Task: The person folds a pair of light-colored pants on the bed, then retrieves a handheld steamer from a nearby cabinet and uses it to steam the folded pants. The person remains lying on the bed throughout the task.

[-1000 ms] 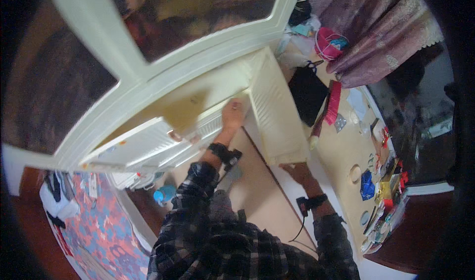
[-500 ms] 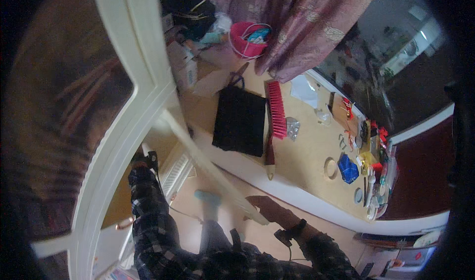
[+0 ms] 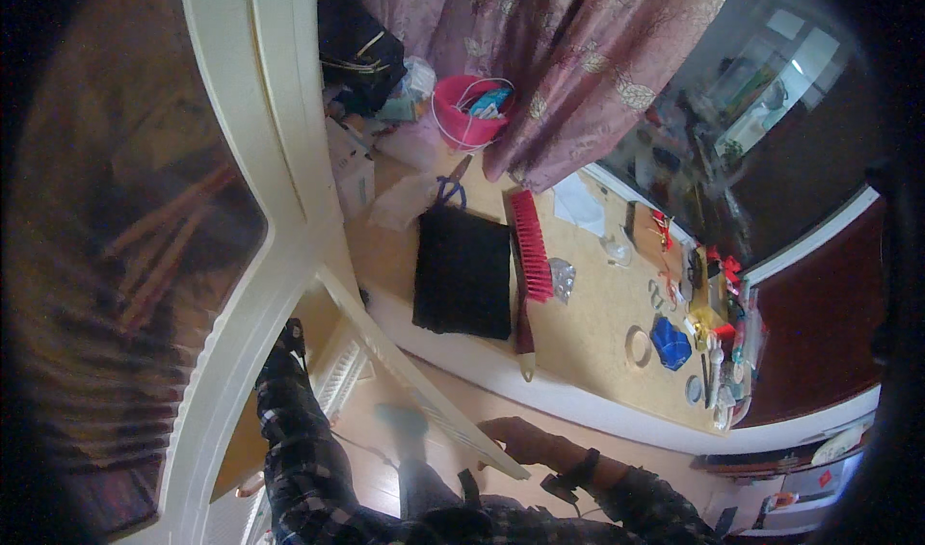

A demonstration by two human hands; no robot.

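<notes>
My right hand [image 3: 525,439] is closed on the outer edge of a white door panel [image 3: 405,372], with some of its fingers hidden behind it. This panel slants down from a large white frame with glass [image 3: 303,188] at the left. My left arm, in a dark checked sleeve [image 3: 303,439], reaches up beside the frame. A dark band shows at the left wrist, but the hand beyond it is hidden by the frame. On the sill ahead lie a black cloth [image 3: 462,273] and a red-bristled brush [image 3: 532,256], side by side.
Scissors [image 3: 451,188] lie behind the black cloth. A pink bucket [image 3: 462,121] stands by the purple curtain [image 3: 578,73]. At the right of the sill are a tape roll [image 3: 638,346], a blue item [image 3: 669,343] and small clutter. A radiator [image 3: 347,367] is below the sill.
The view has shifted, so the sill and its things sit lower in the picture. My right hand stays on the door panel's edge, which now looks sharper.
</notes>
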